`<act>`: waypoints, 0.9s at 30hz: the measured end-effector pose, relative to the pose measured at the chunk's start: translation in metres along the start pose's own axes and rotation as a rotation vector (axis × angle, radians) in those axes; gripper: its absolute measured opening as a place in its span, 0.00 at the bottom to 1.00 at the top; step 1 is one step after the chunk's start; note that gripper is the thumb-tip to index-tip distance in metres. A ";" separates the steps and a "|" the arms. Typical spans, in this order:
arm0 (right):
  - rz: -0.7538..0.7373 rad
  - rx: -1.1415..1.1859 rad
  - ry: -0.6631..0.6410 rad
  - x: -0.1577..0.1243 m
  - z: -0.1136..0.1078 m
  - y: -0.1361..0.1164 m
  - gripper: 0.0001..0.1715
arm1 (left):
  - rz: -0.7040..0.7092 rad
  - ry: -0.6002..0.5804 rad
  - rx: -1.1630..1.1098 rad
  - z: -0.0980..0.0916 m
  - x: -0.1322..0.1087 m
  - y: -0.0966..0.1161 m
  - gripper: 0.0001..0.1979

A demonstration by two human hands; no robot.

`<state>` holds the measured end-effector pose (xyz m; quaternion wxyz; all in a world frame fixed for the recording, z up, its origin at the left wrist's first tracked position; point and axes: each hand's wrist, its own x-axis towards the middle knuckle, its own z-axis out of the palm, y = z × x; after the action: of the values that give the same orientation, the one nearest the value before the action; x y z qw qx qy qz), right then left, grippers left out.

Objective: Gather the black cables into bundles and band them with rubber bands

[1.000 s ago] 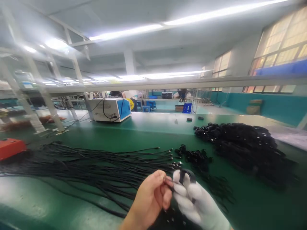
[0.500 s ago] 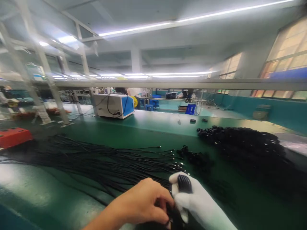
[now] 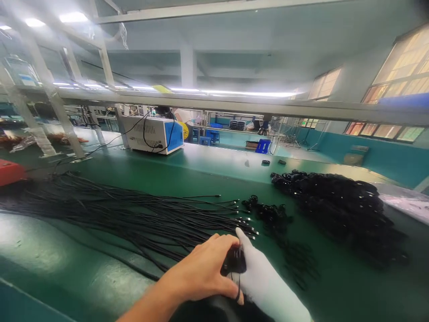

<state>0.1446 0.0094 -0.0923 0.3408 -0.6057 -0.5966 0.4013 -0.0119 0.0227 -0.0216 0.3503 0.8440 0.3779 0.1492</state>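
At the bottom middle, my bare left hand [image 3: 204,268] curls its fingers and thumb around a small bundle of coiled black cable [image 3: 237,260]. A thin black loop [image 3: 238,290] runs down from the bundle to the left thumb; whether it is a tie or part of the cable I cannot tell. My right hand [image 3: 264,279], in a white glove, presses against the bundle from the right, one gloved finger pointing up. Its other fingers are partly hidden. Just beyond both hands lie the metal-tipped ends of long straight black cables [image 3: 150,214], spread leftward across the green tabletop [image 3: 144,179].
A large heap of coiled black cables [image 3: 338,210] lies at the right, with a smaller pile [image 3: 270,214] beside it. A white and blue machine [image 3: 154,134] stands at the back. A red box [image 3: 11,172] sits far left. Metal shelf posts [image 3: 63,107] rise behind.
The cable coil, gripped in the gloved right hand before, now sits between both hands, with the left fingers around it. The view has tilted down slightly.
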 end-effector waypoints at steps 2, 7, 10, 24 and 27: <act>0.031 -0.055 -0.016 0.000 0.000 -0.003 0.59 | -0.009 0.017 0.144 0.001 0.004 0.001 0.28; -0.075 -0.103 0.023 -0.008 -0.006 -0.024 0.41 | -0.011 -0.205 0.052 -0.018 0.022 -0.012 0.13; -0.181 -0.076 0.146 -0.013 -0.015 -0.034 0.17 | 0.023 -0.187 -0.077 -0.022 0.027 -0.019 0.15; -0.253 1.036 -0.578 -0.023 -0.019 -0.023 0.30 | -0.120 0.158 -1.005 0.004 0.004 -0.002 0.11; -0.259 1.018 -0.590 -0.022 -0.016 -0.021 0.29 | -0.112 0.230 -0.994 0.013 0.010 0.001 0.10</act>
<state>0.1503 -0.0103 -0.0642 0.4542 -0.1518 -0.4678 0.7428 0.0025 0.0230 -0.0303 0.6730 0.5319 0.3421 0.3836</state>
